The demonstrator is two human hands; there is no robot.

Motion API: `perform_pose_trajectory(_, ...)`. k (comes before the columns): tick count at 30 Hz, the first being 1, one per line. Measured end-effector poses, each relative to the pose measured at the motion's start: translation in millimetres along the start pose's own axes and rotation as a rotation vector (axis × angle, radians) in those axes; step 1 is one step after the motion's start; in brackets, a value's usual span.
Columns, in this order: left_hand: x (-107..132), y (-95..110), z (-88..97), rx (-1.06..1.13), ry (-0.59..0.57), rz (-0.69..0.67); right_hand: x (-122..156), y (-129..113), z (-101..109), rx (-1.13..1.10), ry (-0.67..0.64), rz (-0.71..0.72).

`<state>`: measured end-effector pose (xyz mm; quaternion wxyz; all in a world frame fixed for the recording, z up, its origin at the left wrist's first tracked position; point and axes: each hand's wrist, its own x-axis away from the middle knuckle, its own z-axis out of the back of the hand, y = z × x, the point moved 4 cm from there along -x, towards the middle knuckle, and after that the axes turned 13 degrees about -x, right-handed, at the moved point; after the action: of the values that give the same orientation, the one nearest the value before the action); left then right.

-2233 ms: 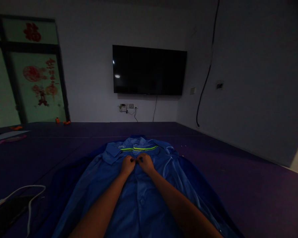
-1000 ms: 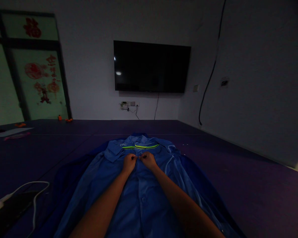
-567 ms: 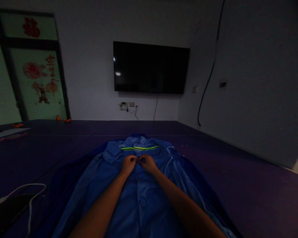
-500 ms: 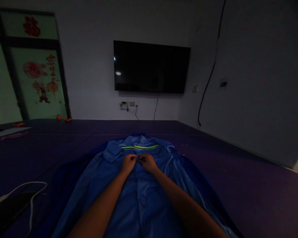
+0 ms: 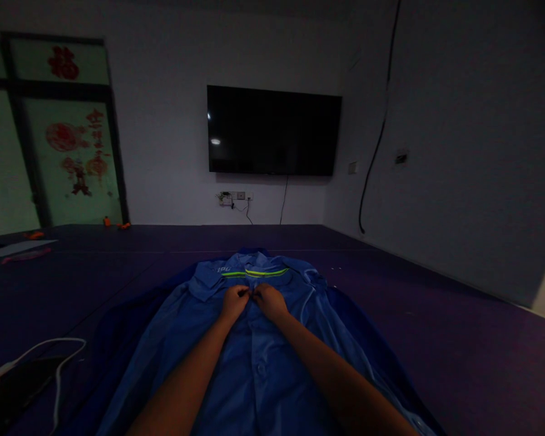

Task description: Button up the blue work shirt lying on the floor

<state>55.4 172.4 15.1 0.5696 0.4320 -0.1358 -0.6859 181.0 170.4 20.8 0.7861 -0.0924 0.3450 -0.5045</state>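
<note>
Shirt [image 5: 236,375] lies front-up, blue, our left hand [image 5: 235,301] and right hand [image 5: 270,301] close together at its placket [image 5: 258,345], each grip pinching it.

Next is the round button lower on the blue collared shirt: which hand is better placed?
Right, narrowly, I'd judge. The right hand is more nearly in line with the round button, while the left hand sits farther off to its left. Both hands are close together at the front of the blue collared shirt.
</note>
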Motion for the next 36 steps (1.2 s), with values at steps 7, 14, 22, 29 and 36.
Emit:
perform_pose_trajectory(7, -1.6, -2.1, -3.2, -0.009, 0.000, -0.001, 0.8, -3.4, 2.1, 0.004, -0.003, 0.011)
perform_pose_trajectory(14, -3.0, -6.4, -4.5, -0.010, 0.003, 0.018, -0.5, -1.1, -0.1, -0.015, -0.010, 0.036)
perform_pose_trajectory(22, -3.7, -11.4, -5.7, 0.024, 0.002, 0.030, 1.2, -1.9, 0.9, -0.057, -0.021, 0.047)
perform_pose_trajectory(29, -4.9, -10.3, -5.2, 0.043, 0.002, 0.021, -1.5, -4.5, -0.5, 0.059, -0.070, -0.014)
perform_pose_trajectory(36, -5.4, -9.9, -5.2, 0.065, 0.012, 0.016, -3.0, -5.6, -3.3, 0.162, -0.136, -0.016)
